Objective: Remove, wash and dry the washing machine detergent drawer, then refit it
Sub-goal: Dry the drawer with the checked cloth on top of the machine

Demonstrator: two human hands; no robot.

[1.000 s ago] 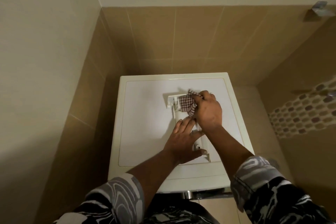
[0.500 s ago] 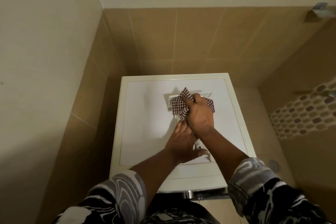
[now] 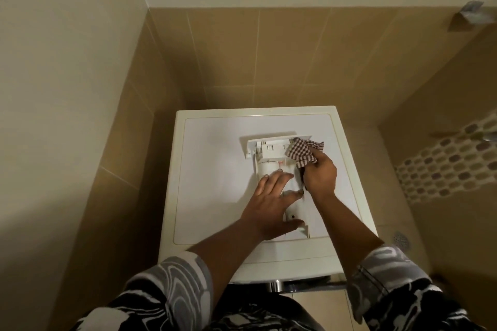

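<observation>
Tiles of glossy tan ceramic [image 3: 269, 56] cover the corner walls we look down into, and against them stands the white, flat-topped washing machine [image 3: 215, 183]. On its lid we find the long white plastic detergent drawer [image 3: 271, 152], out of the machine and lying lengthwise, its wide front panel at the far end. The person's left hand [image 3: 271, 204] lies flat on the drawer's body, fingers straight and spread, pressing it down. The right hand [image 3: 320, 174], just beside it at the drawer's right edge, has its fingers curled around a crumpled brown-and-white checked cloth [image 3: 304, 153], which touches the right end of the front panel. Smallest, we note a round metal floor drain [image 3: 402, 240] to the right of the machine.
</observation>
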